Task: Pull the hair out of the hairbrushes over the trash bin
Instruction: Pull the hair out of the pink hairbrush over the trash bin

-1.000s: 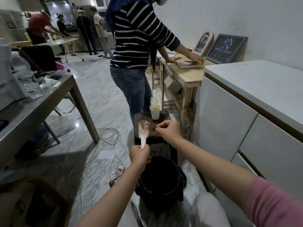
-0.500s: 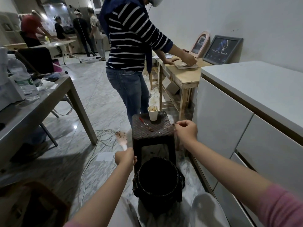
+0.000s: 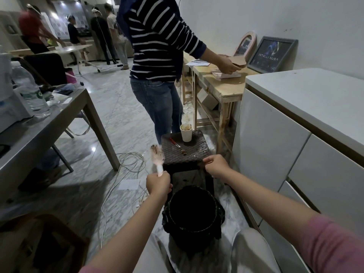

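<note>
My left hand grips the white handle of a pink hairbrush, held upright just left of the stool, with dark hair caught in its bristles. My right hand hovers at the stool's front edge, above and behind the bin, fingers curled together in a pinch. Thin dark hair seems to hang from the fingertips, though it is hard to see against the stool. The black trash bin stands on the floor between my knees, below both hands.
A dark woven stool behind the bin carries a paper cup and a red-handled tool. A person in a striped top stands close behind it. A white cabinet is on the right, a grey table on the left, and cables lie on the floor.
My right hand pulled away from the brush to the right, then came back left over the stool's front edge. My left hand swung the brush out left and back toward the stool.
</note>
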`<state>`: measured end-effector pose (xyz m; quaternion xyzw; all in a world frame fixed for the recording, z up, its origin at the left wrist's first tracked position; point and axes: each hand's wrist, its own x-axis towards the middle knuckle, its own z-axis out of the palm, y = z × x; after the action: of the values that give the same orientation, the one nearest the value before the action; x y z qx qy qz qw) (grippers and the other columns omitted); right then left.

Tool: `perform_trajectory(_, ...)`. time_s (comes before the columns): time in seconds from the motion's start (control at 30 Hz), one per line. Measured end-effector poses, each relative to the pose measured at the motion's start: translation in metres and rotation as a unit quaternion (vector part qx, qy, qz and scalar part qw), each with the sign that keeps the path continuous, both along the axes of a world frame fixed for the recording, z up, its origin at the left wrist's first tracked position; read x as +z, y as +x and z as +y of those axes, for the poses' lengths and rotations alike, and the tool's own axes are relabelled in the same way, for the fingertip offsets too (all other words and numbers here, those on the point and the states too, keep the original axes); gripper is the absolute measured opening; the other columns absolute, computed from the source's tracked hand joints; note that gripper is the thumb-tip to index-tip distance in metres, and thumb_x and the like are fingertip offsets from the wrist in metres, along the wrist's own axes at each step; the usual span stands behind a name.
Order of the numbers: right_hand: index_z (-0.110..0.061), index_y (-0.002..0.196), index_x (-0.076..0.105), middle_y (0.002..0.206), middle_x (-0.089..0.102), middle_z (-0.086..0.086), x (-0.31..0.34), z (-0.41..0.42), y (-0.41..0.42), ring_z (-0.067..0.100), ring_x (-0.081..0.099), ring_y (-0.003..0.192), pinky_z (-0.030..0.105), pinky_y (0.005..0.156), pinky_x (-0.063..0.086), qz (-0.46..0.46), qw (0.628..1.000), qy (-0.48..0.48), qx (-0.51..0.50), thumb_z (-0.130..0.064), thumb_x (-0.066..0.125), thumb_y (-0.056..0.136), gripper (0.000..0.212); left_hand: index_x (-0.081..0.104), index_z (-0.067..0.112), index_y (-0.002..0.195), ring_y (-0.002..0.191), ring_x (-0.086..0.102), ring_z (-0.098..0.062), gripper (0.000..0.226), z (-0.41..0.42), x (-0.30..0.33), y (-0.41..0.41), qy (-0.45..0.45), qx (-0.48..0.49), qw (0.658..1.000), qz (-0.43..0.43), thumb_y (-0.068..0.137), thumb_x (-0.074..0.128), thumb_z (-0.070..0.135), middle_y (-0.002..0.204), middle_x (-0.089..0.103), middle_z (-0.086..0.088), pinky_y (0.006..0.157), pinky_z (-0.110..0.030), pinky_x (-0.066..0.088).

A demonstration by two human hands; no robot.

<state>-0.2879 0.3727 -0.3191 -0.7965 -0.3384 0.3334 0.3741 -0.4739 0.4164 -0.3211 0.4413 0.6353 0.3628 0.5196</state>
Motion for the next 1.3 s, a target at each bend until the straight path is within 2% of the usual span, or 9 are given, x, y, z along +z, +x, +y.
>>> perform_trajectory(0.13, -0.008, 0.113, 0.068, 0.1, 0.063, 0.005, 0.001, 0.004, 0.001, 0.018, 0.063, 0.083, 0.028, 0.07, 0.057, -0.011, 0.999, -0.022, 0.038, 0.005, 0.053, 0.084, 0.035, 0.051, 0.005, 0.066, 0.046, 0.05, -0.022, 0.025, -0.001, -0.001, 0.004, 0.008, -0.024, 1.0, 0.004, 0.09, 0.055, 0.012, 0.058, 0.052, -0.012, 0.05, -0.029, 0.044)
perform_trajectory(0.23, -0.015, 0.092, 0.07, 0.102, 0.065, 0.007, 0.004, 0.003, 0.002, 0.019, 0.067, 0.081, 0.018, 0.049, 0.048, -0.014, 0.999, -0.017, 0.026, 0.006, 0.057, 0.083, 0.026, 0.053, 0.004, 0.068, 0.046, 0.05, -0.022, 0.025, -0.002, -0.002, 0.005, 0.01, -0.039, 0.999, 0.003, 0.091, 0.057, 0.014, 0.058, 0.053, -0.012, 0.048, -0.027, 0.043)
perform_trajectory(0.37, -0.02, 0.07, 0.066, 0.105, 0.069, 0.009, 0.003, 0.007, 0.007, 0.026, 0.068, 0.097, 0.032, 0.079, 0.058, -0.025, 1.0, 0.009, -0.002, 0.006, 0.065, 0.077, 0.027, 0.052, 0.005, 0.071, 0.047, 0.05, -0.022, 0.023, -0.005, -0.002, 0.007, 0.012, -0.06, 0.998, -0.001, 0.091, 0.057, 0.014, 0.064, 0.053, -0.011, 0.047, -0.026, 0.042)
perform_trajectory(0.57, -0.017, 0.078, 0.065, 0.081, 0.068, 0.004, 0.009, 0.01, 0.005, 0.023, 0.071, 0.083, 0.036, 0.08, 0.059, -0.013, 0.998, 0.057, -0.004, -0.001, 0.064, 0.08, 0.015, 0.054, 0.001, 0.084, 0.048, 0.051, -0.021, 0.016, -0.015, 0.001, 0.01, 0.019, -0.091, 0.996, 0.014, 0.092, 0.058, 0.015, 0.066, 0.054, -0.009, 0.046, -0.026, 0.042)
perform_trajectory(0.67, -0.018, 0.089, 0.066, 0.092, 0.07, 0.005, 0.014, 0.014, -0.005, 0.021, 0.068, 0.09, 0.036, 0.085, 0.056, -0.051, 0.994, 0.097, 0.018, -0.013, 0.07, 0.08, 0.011, 0.053, 0.005, 0.082, 0.047, 0.051, -0.02, 0.015, -0.022, 0.0, 0.014, 0.027, -0.104, 0.994, 0.019, 0.092, 0.059, 0.015, 0.066, 0.053, -0.008, 0.044, -0.025, 0.04)
perform_trajectory(0.87, -0.013, 0.141, 0.044, 0.126, 0.045, 0.0, 0.026, 0.018, -0.026, 0.014, 0.052, 0.111, 0.025, 0.094, 0.046, -0.141, 0.964, 0.158, 0.163, -0.026, 0.083, 0.069, 0.083, 0.057, 0.002, 0.098, 0.045, 0.053, -0.018, 0.021, -0.038, -0.004, 0.023, 0.046, -0.116, 0.992, 0.021, 0.087, 0.062, 0.018, 0.071, 0.059, -0.009, 0.043, -0.024, 0.041)
perform_trajectory(1.03, -0.007, 0.118, 0.066, 0.113, 0.062, 0.01, 0.023, 0.021, -0.033, 0.024, 0.06, 0.103, 0.028, 0.091, 0.048, -0.26, 0.94, 0.146, 0.168, -0.016, 0.077, 0.076, 0.045, 0.056, 0.004, 0.097, 0.045, 0.053, -0.018, 0.018, -0.041, -0.002, 0.022, 0.058, -0.118, 0.991, 0.018, 0.087, 0.062, 0.017, 0.072, 0.059, -0.01, 0.044, -0.024, 0.041)
perform_trajectory(1.17, -0.002, 0.111, 0.07, 0.107, 0.068, 0.014, 0.024, 0.018, -0.033, 0.027, 0.062, 0.101, 0.022, 0.083, 0.043, -0.282, 0.93, 0.18, 0.149, 0.0, 0.067, 0.079, 0.032, 0.054, 0.008, 0.091, 0.047, 0.054, -0.019, 0.014, -0.04, -0.002, 0.016, 0.082, -0.122, 0.989, 0.029, 0.086, 0.064, 0.017, 0.078, 0.06, -0.009, 0.042, -0.024, 0.04)
perform_trajectory(1.3, 0.0, 0.097, 0.075, 0.096, 0.072, 0.016, 0.025, 0.015, -0.037, 0.029, 0.064, 0.093, 0.033, 0.08, 0.05, -0.314, 0.913, 0.205, 0.16, 0.006, 0.061, 0.076, 0.026, 0.054, 0.008, 0.091, 0.047, 0.055, -0.019, 0.015, -0.037, -0.002, 0.013, 0.098, -0.131, 0.986, 0.04, 0.087, 0.064, 0.019, 0.079, 0.061, -0.009, 0.04, -0.023, 0.038)
